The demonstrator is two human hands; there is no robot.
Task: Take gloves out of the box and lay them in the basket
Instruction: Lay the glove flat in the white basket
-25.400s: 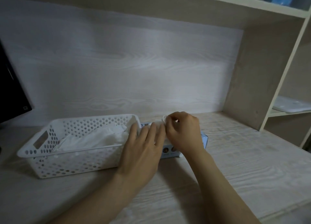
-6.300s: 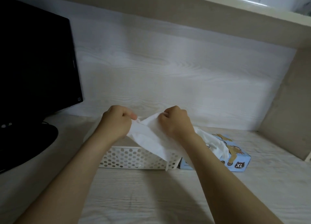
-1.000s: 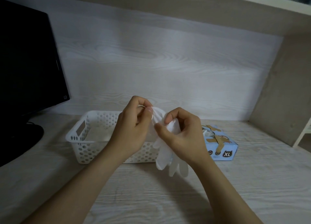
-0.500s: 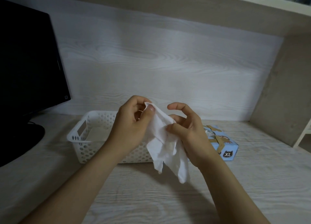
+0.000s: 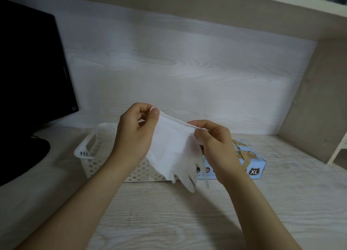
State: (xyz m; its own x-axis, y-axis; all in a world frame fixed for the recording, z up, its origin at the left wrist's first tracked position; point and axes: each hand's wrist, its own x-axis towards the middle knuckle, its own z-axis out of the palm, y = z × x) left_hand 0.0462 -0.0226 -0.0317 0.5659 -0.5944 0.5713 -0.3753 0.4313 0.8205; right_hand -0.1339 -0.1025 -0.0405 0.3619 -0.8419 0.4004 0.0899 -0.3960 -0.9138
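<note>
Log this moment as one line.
left hand: pinching glove cuff | right hand: pinching cuff | glove: spread in front of basket | box: right

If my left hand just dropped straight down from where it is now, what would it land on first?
Most likely the basket. The left hand holds one end of the glove in the air and seems to hang over the basket's near wall, though depth is unclear; it may be slightly in front, over the desk.

The blue glove box [image 5: 258, 165] reads "XL" (white on a black badge).
</note>
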